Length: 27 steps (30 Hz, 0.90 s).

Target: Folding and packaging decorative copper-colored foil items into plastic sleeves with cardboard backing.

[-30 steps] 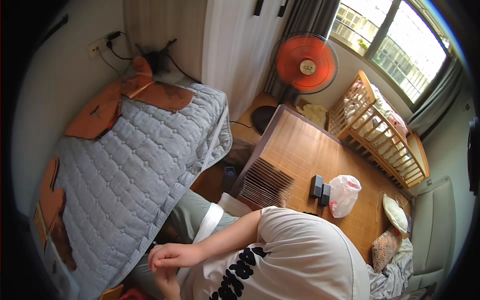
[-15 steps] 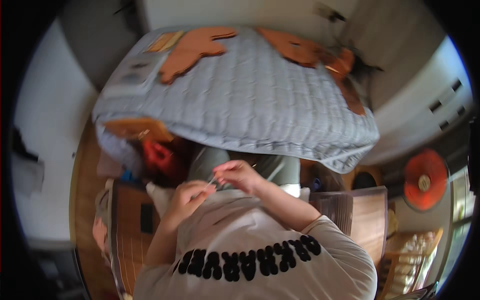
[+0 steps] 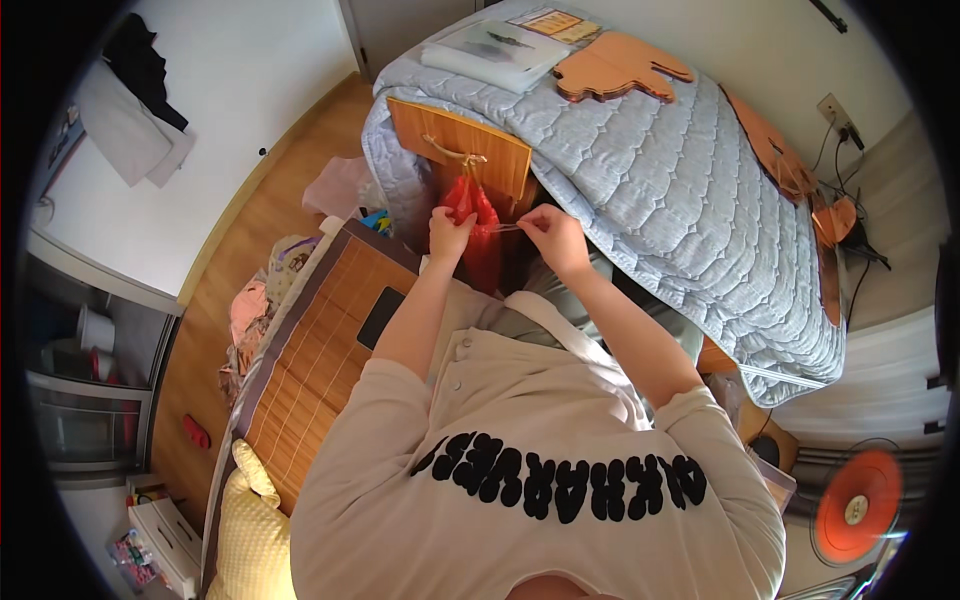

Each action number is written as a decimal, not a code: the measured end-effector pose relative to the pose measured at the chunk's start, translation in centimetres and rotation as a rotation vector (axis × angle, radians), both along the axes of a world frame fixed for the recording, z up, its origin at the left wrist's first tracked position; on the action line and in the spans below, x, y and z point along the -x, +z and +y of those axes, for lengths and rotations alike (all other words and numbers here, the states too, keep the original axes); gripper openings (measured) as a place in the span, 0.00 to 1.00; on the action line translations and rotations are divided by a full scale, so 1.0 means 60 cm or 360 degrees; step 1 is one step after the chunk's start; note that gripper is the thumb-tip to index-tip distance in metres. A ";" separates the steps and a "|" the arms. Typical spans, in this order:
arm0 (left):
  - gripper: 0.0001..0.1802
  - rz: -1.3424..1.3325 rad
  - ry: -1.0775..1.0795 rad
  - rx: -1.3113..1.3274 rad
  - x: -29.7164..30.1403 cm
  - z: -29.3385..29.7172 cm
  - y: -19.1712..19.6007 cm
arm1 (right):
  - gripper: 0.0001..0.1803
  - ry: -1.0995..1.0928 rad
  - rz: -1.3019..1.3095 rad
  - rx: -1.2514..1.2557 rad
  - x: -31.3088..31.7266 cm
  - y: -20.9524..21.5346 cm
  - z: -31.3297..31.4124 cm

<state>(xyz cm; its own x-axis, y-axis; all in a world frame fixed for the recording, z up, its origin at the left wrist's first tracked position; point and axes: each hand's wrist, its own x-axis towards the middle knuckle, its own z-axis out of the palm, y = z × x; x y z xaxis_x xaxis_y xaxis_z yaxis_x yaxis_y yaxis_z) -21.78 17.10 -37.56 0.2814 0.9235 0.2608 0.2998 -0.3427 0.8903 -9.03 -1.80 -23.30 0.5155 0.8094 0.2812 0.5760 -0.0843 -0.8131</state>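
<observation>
my right hand [image 3: 556, 238] is pinching a clear strip [image 3: 506, 228]; i can't tell if my left hand [image 3: 450, 236] is grasping. the red bag [image 3: 483, 262] is hanging below the drawer edge [image 3: 462, 129], likely for reach.

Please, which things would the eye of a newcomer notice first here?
Probably the bright red bag below the handle of the wooden drawer, near the left grip and the right grip, which pinches a thin clear strip. Next come the round orange fan at lower right, an orange cut-out sheet on the grey quilt near the top, and black lettering across the shirt.
</observation>
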 end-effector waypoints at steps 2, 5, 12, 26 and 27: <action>0.22 0.0112 0.0036 0.0047 0.001 0.010 0.002 | 0.08 -0.0041 -0.0084 0.0010 0.010 -0.011 0.033; 0.15 -0.0006 -0.0237 0.0089 0.010 -0.009 0.008 | 0.09 -0.0108 -0.0316 0.0062 0.009 -0.037 0.076; 0.10 -0.0171 -0.0364 0.0120 0.054 -0.071 0.046 | 0.09 0.0210 -0.0420 0.0665 0.026 -0.070 0.165; 0.06 -0.0343 -0.0521 0.0292 0.048 -0.086 0.037 | 0.12 0.0390 -0.0757 0.1254 0.018 -0.067 0.203; 0.06 -0.0395 -0.0540 0.0284 0.046 -0.085 0.032 | 0.13 0.0412 -0.0675 0.1235 0.014 -0.073 0.201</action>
<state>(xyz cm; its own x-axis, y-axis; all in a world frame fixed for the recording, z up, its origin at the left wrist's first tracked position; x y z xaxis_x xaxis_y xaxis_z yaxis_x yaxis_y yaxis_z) -24.56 11.98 -35.63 0.5247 0.8266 0.2036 -0.0328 -0.2193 0.9751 -9.85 10.27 -27.70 0.2698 0.9259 -0.2643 0.8899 -0.3447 -0.2989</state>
